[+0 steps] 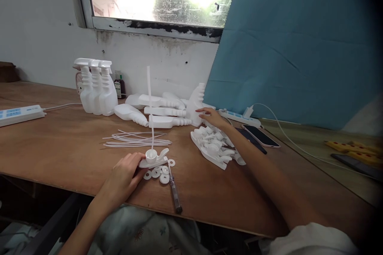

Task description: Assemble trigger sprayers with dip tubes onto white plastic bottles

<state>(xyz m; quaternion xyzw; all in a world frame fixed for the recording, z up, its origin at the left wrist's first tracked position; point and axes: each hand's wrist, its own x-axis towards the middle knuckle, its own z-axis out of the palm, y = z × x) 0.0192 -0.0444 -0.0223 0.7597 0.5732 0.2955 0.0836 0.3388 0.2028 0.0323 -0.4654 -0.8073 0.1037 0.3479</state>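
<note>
My left hand (pixel 129 172) grips a white trigger spray head (pixel 155 161) by its end, low over the table's near side. A thin white dip tube (pixel 149 103) stands up out of the head's round collar. Farther back, my right hand (pixel 213 116) has its fingers on a white spray bottle (pixel 195 107), which is nearly upright with its ribbed neck leaning right; the thumb is hidden. Beside the left hand lie several white ring washers (pixel 164 178) and a small screwdriver (pixel 175 191). Loose spray heads (pixel 211 143) are heaped below my right forearm.
Several bottles (pixel 130 113) lie behind loose tubes (pixel 136 141). Three assembled spray bottles (pixel 107 95) stand at the back left near a dark bottle (pixel 119 87). Power strips (pixel 22 114) lie at both sides, and a phone (pixel 260 136) lies right.
</note>
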